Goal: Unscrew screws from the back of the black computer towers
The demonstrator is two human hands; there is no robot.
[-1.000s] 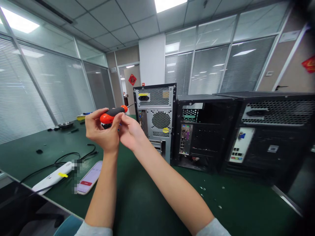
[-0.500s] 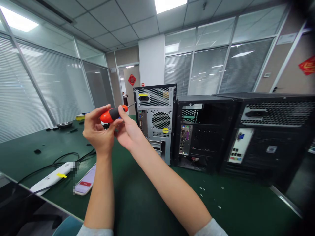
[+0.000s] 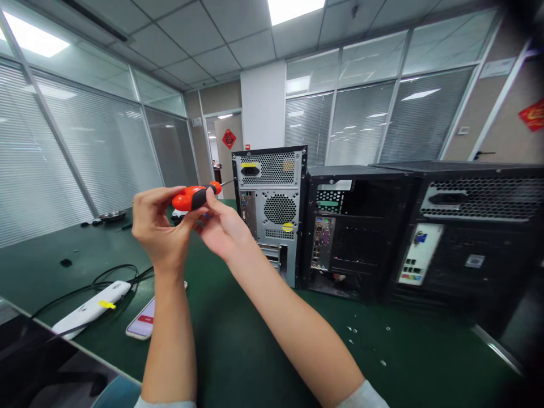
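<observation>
A screwdriver point(image 3: 198, 196) with a red and black handle points right, its thin shaft reaching the left edge of a computer case point(image 3: 280, 187). My left hand point(image 3: 159, 221) is closed around the rear of the handle. Near the front of the handle, my right hand point(image 3: 223, 224) pinches it with thumb and fingers. The case stands upright with its silver back panel toward me, showing a power socket, a fan grille and ports. Whether the tip sits in a screw is too small to make out.
Two black computer cases point(image 3: 357, 221) stand to the right. Small screws point(image 3: 355, 330) lie on the green table point(image 3: 255, 345). At left are a white power strip point(image 3: 91, 309), black cables point(image 3: 114, 271), a phone point(image 3: 142, 323) and a metal bowl point(image 3: 112, 215).
My left hand has shifted slightly left, and the handle has rotated, showing its red and black parts differently. My right hand stays near the handle's front.
</observation>
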